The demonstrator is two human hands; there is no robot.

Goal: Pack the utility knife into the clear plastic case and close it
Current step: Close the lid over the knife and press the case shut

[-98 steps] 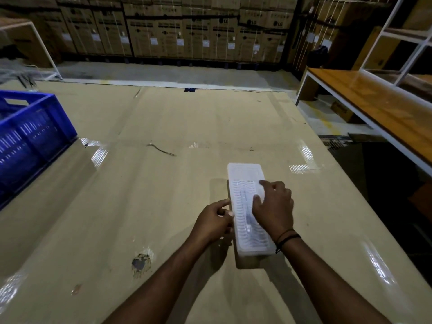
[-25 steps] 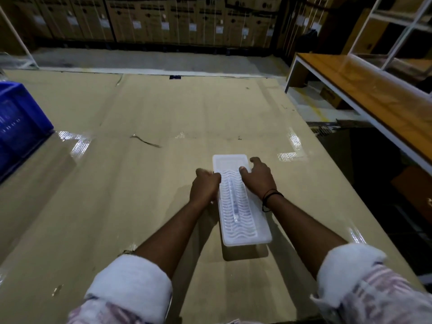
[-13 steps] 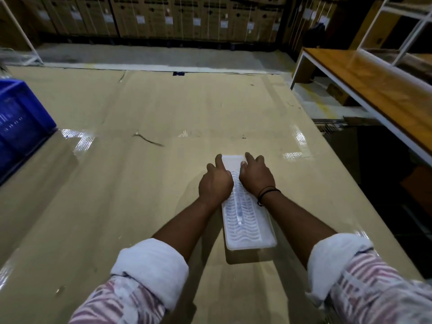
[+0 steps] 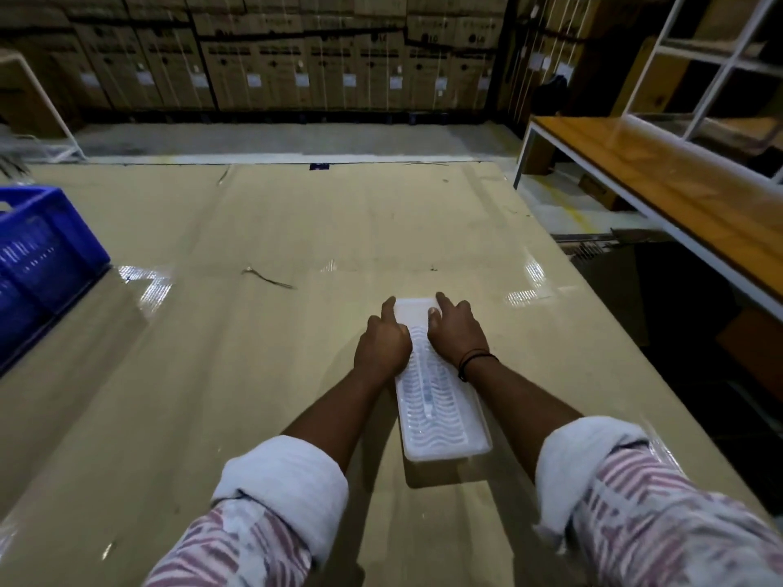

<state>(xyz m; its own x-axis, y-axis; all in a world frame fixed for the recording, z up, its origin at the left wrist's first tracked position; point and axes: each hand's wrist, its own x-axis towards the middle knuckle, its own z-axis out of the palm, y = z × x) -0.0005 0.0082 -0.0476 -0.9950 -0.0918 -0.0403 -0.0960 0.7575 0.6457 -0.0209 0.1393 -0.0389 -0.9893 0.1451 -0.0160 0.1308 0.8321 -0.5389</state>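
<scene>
A clear plastic case (image 4: 440, 421) with a ribbed lid lies lengthwise on the tan table (image 4: 212, 374), lid down. Through the lid a slim utility knife (image 4: 427, 391) shows along the case's middle. My left hand (image 4: 381, 345) presses on the far left edge of the case, index finger stretched to its far corner. My right hand (image 4: 455, 332) presses on the far right edge, fingers spread over the far corner. Both hands cover the far half of the case; its near half is bare.
A blue plastic crate (image 4: 38, 264) stands at the table's left edge. A wooden bench with a white frame (image 4: 661, 192) runs along the right, across a dark gap. Stacked cardboard boxes (image 4: 296, 61) line the back wall. A thin strand (image 4: 267, 279) lies mid-table.
Since 3.9 s ago both hands slid from the case's middle to its far end. Over the last half second they have stayed pressing there, and the case has not moved.
</scene>
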